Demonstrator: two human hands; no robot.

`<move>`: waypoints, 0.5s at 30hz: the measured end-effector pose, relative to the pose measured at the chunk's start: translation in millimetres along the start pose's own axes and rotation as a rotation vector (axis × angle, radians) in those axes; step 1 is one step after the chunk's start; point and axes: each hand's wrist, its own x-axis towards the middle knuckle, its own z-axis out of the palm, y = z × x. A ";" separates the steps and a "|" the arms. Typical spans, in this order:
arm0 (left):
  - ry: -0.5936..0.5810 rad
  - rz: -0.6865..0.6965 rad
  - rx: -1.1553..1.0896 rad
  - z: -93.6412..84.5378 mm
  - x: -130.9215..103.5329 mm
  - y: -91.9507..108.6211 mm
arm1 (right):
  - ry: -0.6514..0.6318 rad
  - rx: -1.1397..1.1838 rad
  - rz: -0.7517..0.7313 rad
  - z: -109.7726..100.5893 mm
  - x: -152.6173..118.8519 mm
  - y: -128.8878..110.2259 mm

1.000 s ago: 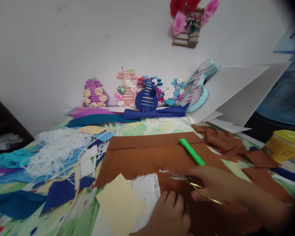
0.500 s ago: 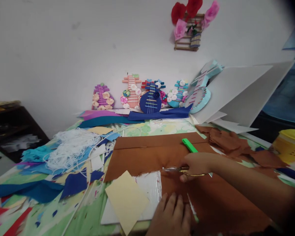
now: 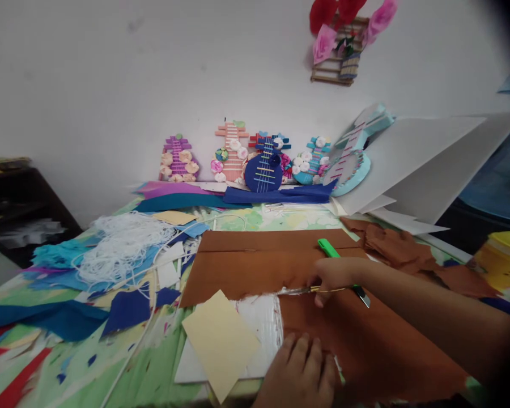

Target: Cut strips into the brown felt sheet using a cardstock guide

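Note:
My right hand (image 3: pixel 332 276) is closed on a pair of scissors (image 3: pixel 298 291) with gold-coloured handles. Their blades point left along the edge of a brown sheet (image 3: pixel 238 271), near the corner of a cut-out area. White board (image 3: pixel 260 322) with a ragged edge shows through that opening. Fingers stretched out, my left hand (image 3: pixel 298 371) lies flat on the brown sheet at the bottom. A green utility knife (image 3: pixel 328 247) lies under my right hand, its blade tip showing below the wrist. A cream paper piece (image 3: pixel 221 343) rests on the white board.
Tangled white cord (image 3: pixel 127 249) and coloured scraps (image 3: pixel 127 311) cover the left side. Several decorated lute-shaped crafts (image 3: pixel 263 170) stand against the wall. Crumpled brown pieces (image 3: pixel 402 246), leaning white boards (image 3: pixel 408 153) and a yellow container (image 3: pixel 504 258) are at the right.
The view has shifted slightly. The scissors have tilted a little at the cut edge, and more of the knife blade shows. My left hand stays on the brown sheet, covering more of a white slit.

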 end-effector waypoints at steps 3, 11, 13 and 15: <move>0.027 -0.011 0.006 1.2 1.4 0.2 | 0.016 0.000 -0.028 0.4 0.9 -4.5; 0.266 -0.065 -0.121 0.6 5.3 5.7 | 0.356 0.112 -0.083 -8.3 -48.6 12.1; 0.271 -0.103 -0.198 1.7 5.6 4.9 | 0.430 0.180 -0.102 0.2 -69.8 21.4; 0.154 -0.121 -0.308 -1.9 8.5 -1.3 | 0.544 0.248 -0.021 17.4 -88.0 31.4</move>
